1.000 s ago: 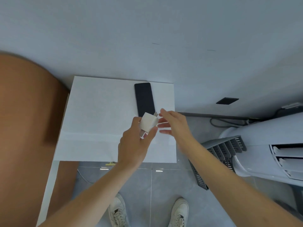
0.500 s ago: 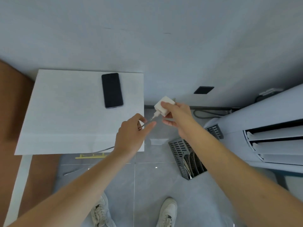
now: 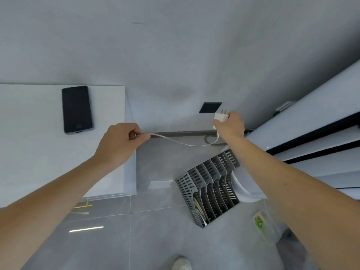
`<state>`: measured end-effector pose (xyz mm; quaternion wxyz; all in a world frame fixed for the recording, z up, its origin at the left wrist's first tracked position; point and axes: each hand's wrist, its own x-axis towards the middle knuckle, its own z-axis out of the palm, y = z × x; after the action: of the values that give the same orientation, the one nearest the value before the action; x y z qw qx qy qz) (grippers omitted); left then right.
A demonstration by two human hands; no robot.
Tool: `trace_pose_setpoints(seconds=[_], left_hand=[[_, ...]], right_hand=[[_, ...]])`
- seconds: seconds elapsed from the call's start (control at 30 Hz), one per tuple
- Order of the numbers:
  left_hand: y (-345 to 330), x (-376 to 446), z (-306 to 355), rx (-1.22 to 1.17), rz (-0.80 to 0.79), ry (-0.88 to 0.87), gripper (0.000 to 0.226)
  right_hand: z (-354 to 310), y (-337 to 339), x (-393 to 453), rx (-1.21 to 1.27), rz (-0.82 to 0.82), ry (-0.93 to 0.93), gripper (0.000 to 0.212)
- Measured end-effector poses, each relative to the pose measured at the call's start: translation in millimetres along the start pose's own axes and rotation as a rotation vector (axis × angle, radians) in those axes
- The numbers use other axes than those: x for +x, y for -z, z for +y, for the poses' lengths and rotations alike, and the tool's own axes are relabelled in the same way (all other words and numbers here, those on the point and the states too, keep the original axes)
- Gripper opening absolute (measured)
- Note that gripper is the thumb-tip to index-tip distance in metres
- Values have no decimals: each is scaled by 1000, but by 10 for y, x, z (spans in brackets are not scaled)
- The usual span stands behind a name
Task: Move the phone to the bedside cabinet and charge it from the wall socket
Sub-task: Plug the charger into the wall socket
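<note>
A black phone (image 3: 77, 109) lies screen-up on the white bedside cabinet (image 3: 35, 152), near its back edge. My right hand (image 3: 230, 124) grips the white charger plug (image 3: 221, 116), prongs pointing at the dark wall socket (image 3: 210, 107), a short way below it. A white cable (image 3: 181, 142) sags from the plug to my left hand (image 3: 121, 144), which pinches its other end just off the cabinet's right edge. The cable end is apart from the phone.
A grey slotted file rack (image 3: 210, 191) stands on the grey tiled floor below the socket. A white floor-standing air conditioner (image 3: 311, 133) fills the right side. A dark cord (image 3: 209, 140) lies along the skirting. My white shoe (image 3: 181, 263) shows at the bottom.
My right hand carried the plug rightward to just below the socket. The cable now stretches between both hands; the left hand holds its free end. The view shifted right.
</note>
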<state>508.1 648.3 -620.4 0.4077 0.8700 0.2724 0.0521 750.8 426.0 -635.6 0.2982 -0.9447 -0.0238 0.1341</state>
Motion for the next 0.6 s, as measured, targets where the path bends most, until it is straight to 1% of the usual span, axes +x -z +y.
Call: trace_pose_setpoints(seconds=[0.1,0.23,0.37,0.47,0.6], left_hand=[[-264,393,44,-30,30,-65,34],[-680,958,107,-14,20,-187,36],[-1011,1445,140,18,-5,-304,36],[-1203,1681,109,38,-9,-368,34],[-1370,1810,-23,124,-15,-418,33]], right_hand=[[199,-240,226,58,-15,19,46],[441,-543,578,61,26,81,42],[626,-802,951,-16,76,137,40],[759,-1001,1146,-19,91,169,38],[825,-1277,1275,-23,136,200,37]])
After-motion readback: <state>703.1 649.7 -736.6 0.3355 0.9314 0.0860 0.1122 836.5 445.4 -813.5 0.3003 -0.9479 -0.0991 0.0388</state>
